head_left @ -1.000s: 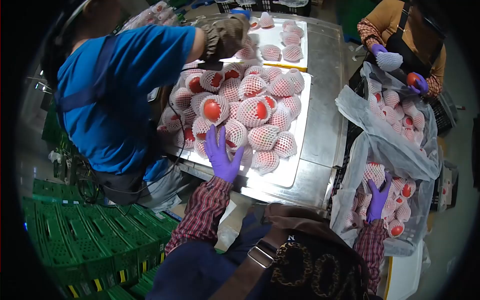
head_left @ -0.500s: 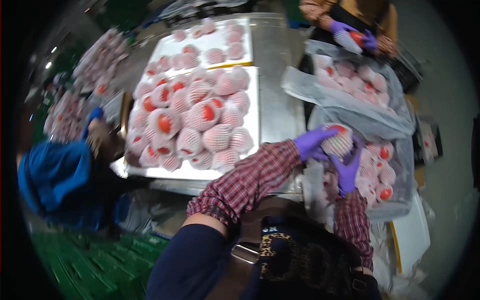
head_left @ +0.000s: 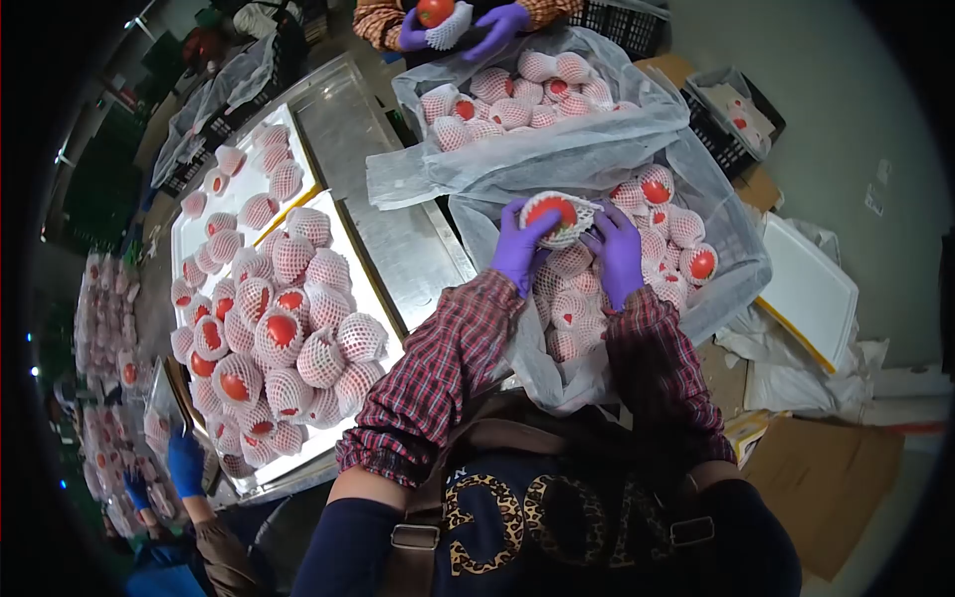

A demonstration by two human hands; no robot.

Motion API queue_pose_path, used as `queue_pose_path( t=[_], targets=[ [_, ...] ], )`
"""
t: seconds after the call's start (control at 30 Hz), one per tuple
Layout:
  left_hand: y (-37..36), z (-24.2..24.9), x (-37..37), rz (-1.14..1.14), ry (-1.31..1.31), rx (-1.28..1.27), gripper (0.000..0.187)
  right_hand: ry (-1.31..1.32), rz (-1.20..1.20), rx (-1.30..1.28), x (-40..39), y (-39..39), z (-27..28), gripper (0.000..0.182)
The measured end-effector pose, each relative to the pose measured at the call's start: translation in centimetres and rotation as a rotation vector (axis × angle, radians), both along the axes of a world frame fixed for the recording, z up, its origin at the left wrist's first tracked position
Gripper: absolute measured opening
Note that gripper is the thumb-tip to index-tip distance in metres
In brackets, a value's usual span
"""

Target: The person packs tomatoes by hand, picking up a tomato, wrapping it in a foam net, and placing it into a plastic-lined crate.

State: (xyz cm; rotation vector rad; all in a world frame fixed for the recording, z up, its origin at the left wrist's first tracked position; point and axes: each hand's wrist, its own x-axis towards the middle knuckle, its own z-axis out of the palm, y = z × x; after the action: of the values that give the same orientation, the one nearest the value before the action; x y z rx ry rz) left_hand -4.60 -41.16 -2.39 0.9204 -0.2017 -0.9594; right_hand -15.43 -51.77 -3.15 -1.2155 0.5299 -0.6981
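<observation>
Over the near lined crate, my left hand (head_left: 523, 244) in a purple glove grips a red tomato (head_left: 550, 210), partly covered by a white foam net (head_left: 579, 231). My right hand (head_left: 619, 255), gloved alike, is closed at the net's right edge. Below both hands, the near crate's clear plastic liner (head_left: 731, 274) surrounds several netted tomatoes (head_left: 684, 227), some with red skin showing. To the left, more netted tomatoes (head_left: 282, 333) are heaped on a white foam board (head_left: 383, 370).
A second lined crate (head_left: 607, 134) of netted tomatoes lies beyond. Behind it, a co-worker's purple-gloved hands (head_left: 497, 28) handle a tomato (head_left: 435, 12). Another person's blue-gloved hand (head_left: 185, 464) is at lower left. A metal table (head_left: 348, 129) supports the boards; cardboard (head_left: 821, 488) lies at right.
The view has swung right, so the crates now sit nearer the middle. In my hands the tomato has turned, showing more red, and my right hand has moved from below it to the net's edge.
</observation>
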Motion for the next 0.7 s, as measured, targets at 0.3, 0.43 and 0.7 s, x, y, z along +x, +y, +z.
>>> queue_pose_path(
  t=[0.3,0.43,0.7],
  targets=[
    [1.7,1.4,1.1,-0.318,0.575,-0.305,0.056,0.267,-0.121,-0.341,1.6,-0.6,-1.6,0.024],
    [1.4,1.6,0.6,-0.238,0.466,-0.29,0.054,0.349,-0.257,-0.662,1.0,0.4,0.2,0.024],
    [0.5,-0.4,0.7,-0.103,0.252,-0.059,0.041,0.113,0.143,-0.738,0.6,2.6,3.5,0.07]
  ],
)
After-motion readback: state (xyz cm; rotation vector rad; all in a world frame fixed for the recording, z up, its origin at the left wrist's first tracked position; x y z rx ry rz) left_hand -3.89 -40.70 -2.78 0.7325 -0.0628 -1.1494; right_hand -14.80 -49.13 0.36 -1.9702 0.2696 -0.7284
